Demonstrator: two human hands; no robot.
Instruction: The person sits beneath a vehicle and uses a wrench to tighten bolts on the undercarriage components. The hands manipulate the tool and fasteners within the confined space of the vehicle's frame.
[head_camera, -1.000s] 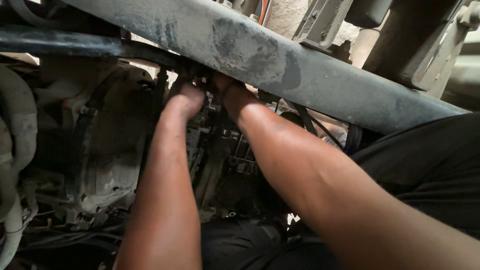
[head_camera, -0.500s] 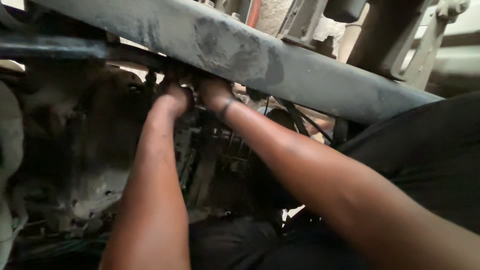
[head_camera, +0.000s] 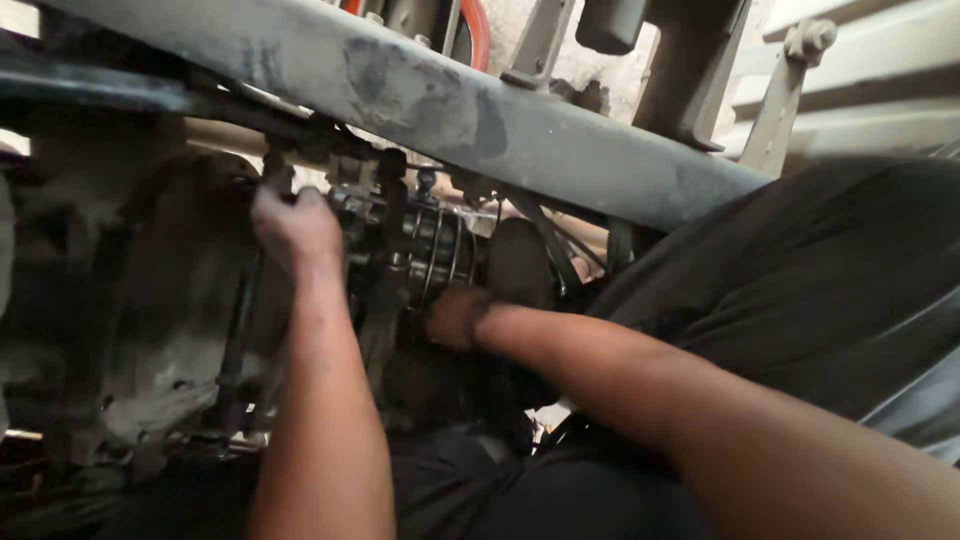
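Note:
I look up at the greasy underside of a vehicle. My left hand (head_camera: 295, 228) reaches up and grips a dark part just under the grey frame beam (head_camera: 470, 110), beside a thin vertical rod (head_camera: 240, 320). My right hand (head_camera: 455, 315) sits lower, closed against the dark ribbed machinery (head_camera: 430, 245) in the middle; I cannot see what its fingers hold. Both forearms rise from the bottom of the view.
A dirty pale housing (head_camera: 150, 300) fills the left side. Black cloth (head_camera: 800, 290) covers the right and the bottom. Brackets (head_camera: 780, 100), a dark cylinder (head_camera: 610, 20) and an orange hose (head_camera: 475, 30) sit above the beam.
Both hands were together high up under the beam. My right hand has dropped down and to the right onto the ribbed machinery. My left hand stayed high and shifted slightly left.

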